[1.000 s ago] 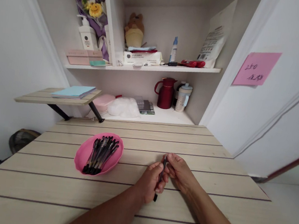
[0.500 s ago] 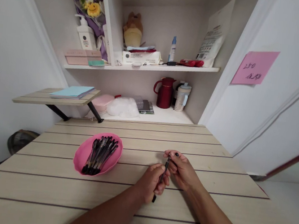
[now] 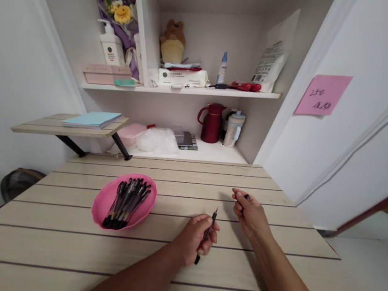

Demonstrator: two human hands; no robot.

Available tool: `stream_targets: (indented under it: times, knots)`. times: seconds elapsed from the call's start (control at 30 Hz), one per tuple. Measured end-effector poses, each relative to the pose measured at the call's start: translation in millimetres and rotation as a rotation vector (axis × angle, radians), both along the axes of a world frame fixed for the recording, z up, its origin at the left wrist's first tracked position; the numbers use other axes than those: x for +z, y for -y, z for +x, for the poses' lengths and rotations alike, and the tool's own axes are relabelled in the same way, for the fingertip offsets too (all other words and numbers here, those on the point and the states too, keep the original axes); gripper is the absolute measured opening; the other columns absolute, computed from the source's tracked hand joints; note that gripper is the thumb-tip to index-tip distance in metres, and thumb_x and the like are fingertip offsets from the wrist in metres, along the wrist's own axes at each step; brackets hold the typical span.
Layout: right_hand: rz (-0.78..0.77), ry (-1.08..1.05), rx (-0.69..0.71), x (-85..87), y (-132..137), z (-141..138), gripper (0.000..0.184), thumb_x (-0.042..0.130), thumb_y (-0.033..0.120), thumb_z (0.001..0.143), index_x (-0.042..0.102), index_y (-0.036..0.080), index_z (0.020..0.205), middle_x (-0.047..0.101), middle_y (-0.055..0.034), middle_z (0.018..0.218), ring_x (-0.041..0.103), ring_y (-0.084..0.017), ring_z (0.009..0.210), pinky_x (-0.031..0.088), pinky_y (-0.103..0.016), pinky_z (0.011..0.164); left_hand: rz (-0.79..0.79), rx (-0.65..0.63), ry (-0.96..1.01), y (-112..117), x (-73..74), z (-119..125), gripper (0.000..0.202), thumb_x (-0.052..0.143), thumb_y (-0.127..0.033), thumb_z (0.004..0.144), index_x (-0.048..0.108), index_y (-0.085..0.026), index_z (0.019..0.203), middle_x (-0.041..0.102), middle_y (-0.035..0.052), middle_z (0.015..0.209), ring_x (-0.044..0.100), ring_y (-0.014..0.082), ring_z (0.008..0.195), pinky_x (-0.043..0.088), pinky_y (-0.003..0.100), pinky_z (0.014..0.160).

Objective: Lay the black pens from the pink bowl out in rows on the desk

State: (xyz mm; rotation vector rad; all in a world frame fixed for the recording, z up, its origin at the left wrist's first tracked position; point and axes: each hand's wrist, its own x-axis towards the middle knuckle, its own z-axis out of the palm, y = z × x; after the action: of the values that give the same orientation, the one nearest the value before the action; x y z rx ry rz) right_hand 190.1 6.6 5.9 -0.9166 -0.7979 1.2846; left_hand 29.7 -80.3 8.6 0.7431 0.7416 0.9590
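Observation:
My left hand [image 3: 197, 238] is closed around a black gel pen [image 3: 212, 221], fingers and thumb wrapped about its barrel. The pen slants up and away from me, its thin bare tip showing above the thumb and its black end below the fist. To the right and slightly farther off, my right hand [image 3: 249, 213] pinches a small black pen part [image 3: 246, 197]. Most of that part is hidden by the fingers, so I cannot tell if it is a cap. A gap separates the two hands. Left of them, a pink bowl [image 3: 98, 200] holds several black pens [image 3: 126, 203].
Behind the slatted table [image 3: 187, 196] stands a shelf unit with a red jug [image 3: 212, 124], a pale cup [image 3: 234, 130] and a white plastic bag [image 3: 158, 141]. A small raised stand [image 3: 37, 126] with blue paper [image 3: 93, 118] is at the back left.
My right hand has moved right and away from the pen's upper end, taking the small black pen part along. The pen's thin tip now shows. My left hand has barely moved.

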Motion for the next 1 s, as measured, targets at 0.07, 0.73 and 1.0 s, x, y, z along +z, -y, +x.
stream_targets:
  times: [0.07, 0.73, 1.0]
  knots:
    - [-0.03, 0.17, -0.061, -8.1, -13, 10, 0.029, 0.072, 0.038, 0.059, 0.061, 0.018, 0.076, 0.058, -0.0002, 0.062, 0.035, -0.005, 0.038, 0.024, -0.02, 0.032, 0.004, 0.003, 0.017, 0, -0.6, 0, 0.03, 0.053, -0.044, 0.076, 0.052, -0.014, 0.081, 0.051, -0.0031, 0.055, 0.029, 0.0007, 0.031, 0.012, 0.017, 0.033]
    - [-0.101, 1.588, -0.252, -22.4, -142, 108, 0.022, 0.049, 0.022, 0.074, 0.067, 0.012, 0.082, 0.067, -0.0191, 0.085, 0.061, -0.029, 0.086, 0.041, -0.033, 0.07, -0.013, 0.03, -0.043, -4, -5.6, 4, 0.033, 0.047, -0.048, 0.078, 0.053, -0.015, 0.081, 0.051, -0.0027, 0.056, 0.03, 0.0022, 0.029, 0.013, 0.019, 0.031]
    - [-0.087, 1.735, -0.21, -24.5, -152, 114, 0.026, 0.048, 0.026, 0.078, 0.066, 0.012, 0.09, 0.066, -0.0184, 0.091, 0.061, -0.027, 0.087, 0.04, -0.032, 0.07, -0.039, 0.031, -0.025, -4, -4.6, 5, 0.035, 0.048, -0.05, 0.077, 0.053, -0.015, 0.082, 0.052, -0.0029, 0.056, 0.032, 0.002, 0.03, 0.013, 0.018, 0.03]
